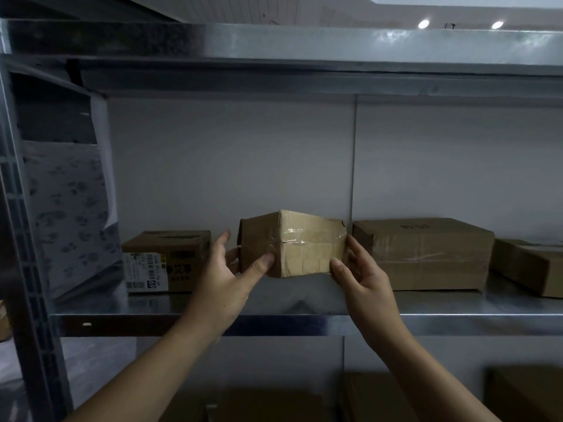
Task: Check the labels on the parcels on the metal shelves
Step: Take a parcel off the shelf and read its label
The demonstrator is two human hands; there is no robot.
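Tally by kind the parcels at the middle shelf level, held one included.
Brown cardboard boxes resting on metal shelf: 3
Brown taped cardboard box held by left hand and right hand: 1
Grey patterned plastic mailer bag: 1
Total: 5

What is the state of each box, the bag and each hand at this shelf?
Held box: taped shut, off the shelf, no label showing.
Left hand: grips the held box's left end.
Right hand: grips its right end.
Labelled box: on shelf, label facing out.
Wide box: on shelf, taped shut.
Bag: standing at shelf's left end.
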